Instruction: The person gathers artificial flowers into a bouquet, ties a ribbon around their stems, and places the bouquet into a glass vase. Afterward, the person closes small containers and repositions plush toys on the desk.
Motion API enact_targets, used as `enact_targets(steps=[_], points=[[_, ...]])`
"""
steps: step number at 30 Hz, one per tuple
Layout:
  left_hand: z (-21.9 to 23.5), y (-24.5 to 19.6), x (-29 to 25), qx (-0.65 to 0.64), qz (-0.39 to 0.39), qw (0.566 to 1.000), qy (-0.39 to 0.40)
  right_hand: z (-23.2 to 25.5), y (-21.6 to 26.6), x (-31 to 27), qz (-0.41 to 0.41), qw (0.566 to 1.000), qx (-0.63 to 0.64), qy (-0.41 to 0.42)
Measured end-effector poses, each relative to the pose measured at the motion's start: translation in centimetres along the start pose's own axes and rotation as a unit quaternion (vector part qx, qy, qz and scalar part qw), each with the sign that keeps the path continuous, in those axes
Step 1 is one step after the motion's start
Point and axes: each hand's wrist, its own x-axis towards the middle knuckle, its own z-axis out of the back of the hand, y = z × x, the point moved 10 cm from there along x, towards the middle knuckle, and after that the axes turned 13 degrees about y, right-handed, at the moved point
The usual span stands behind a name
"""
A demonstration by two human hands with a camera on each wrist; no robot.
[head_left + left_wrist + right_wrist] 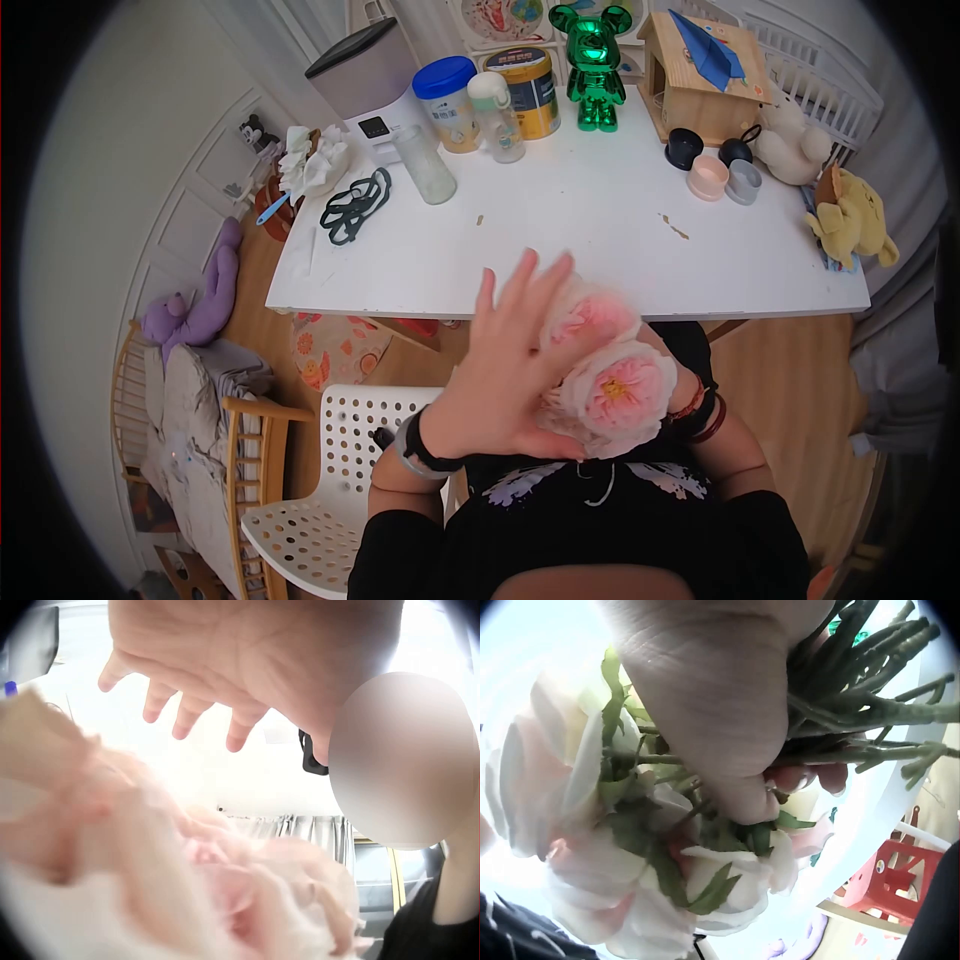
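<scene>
A bunch of ruffled pale pink flowers is held over my lap, just in front of the table edge. My right hand grips its green stems, thumb across them and fingertips showing on the far side. In the head view the blossoms largely hide that hand. My left hand is beside the blossoms with its fingers straight and spread. The left wrist view shows its open palm with blossoms close below it. Green leaves sit under the flower heads in the right wrist view.
On the white table stand a tall glass vase, a bottle, two cans, a green bear figure and a wooden house. A dark coiled strap lies at left. A white chair stands beside me.
</scene>
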Motion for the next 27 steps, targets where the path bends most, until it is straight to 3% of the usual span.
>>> enact_targets(steps=[2, 7, 9, 16, 18, 19, 21, 22, 24, 25, 26, 27], points=[[-3.3, -1.0, 0.8, 0.074, 0.024, 0.991, 0.111, 1.0, 0.6, 0.3, -0.081, 0.979, -0.17, -0.081], [-4.5, -1.7, 1.2, 0.108, 0.022, 0.992, 0.069, 1.2, -1.3, -0.4, -0.101, 0.977, -0.159, -0.095], [-4.6, -1.9, 1.3, 0.08, -0.012, 0.996, 0.05, 1.7, -0.8, -0.7, -0.024, 0.986, -0.102, -0.128], [-4.7, -2.6, 1.4, 0.09, -0.038, 0.994, 0.056, 2.3, 2.8, -0.8, 0.106, 0.985, 0.027, -0.135], [-2.4, -3.0, 0.0, 0.013, -0.107, 0.993, -0.041, 2.8, 4.2, -1.1, 0.148, 0.977, 0.068, -0.139], [-2.5, -2.5, -0.7, 0.012, -0.109, 0.993, -0.039, 3.1, 5.0, -1.3, 0.169, 0.971, 0.088, -0.142], [0.1, -1.6, -3.9, -0.029, -0.162, 0.961, -0.222, 3.7, 6.3, -1.8, 0.208, 0.958, 0.127, -0.149], [-0.2, -1.4, -4.2, -0.032, -0.163, 0.961, -0.221, 4.0, 6.9, -2.1, 0.227, 0.951, 0.147, -0.153], [-0.2, 2.7, -4.8, -0.169, -0.034, 0.944, -0.279, 4.6, 7.8, -2.7, 0.265, 0.933, 0.186, -0.159], [-0.9, 3.7, -3.9, -0.194, -0.036, 0.951, -0.239, 5.0, 8.1, -3.1, 0.285, 0.922, 0.204, -0.163], [-1.3, 4.1, -3.5, -0.197, -0.038, 0.95, -0.237, 7.4, 4.7, -4.0, 0.146, 0.941, 0.075, -0.297], [-3.4, 5.8, -2.2, -0.292, 0.015, 0.94, -0.178, 8.2, 2.8, -3.2, 0.147, 0.945, 0.163, -0.241]])
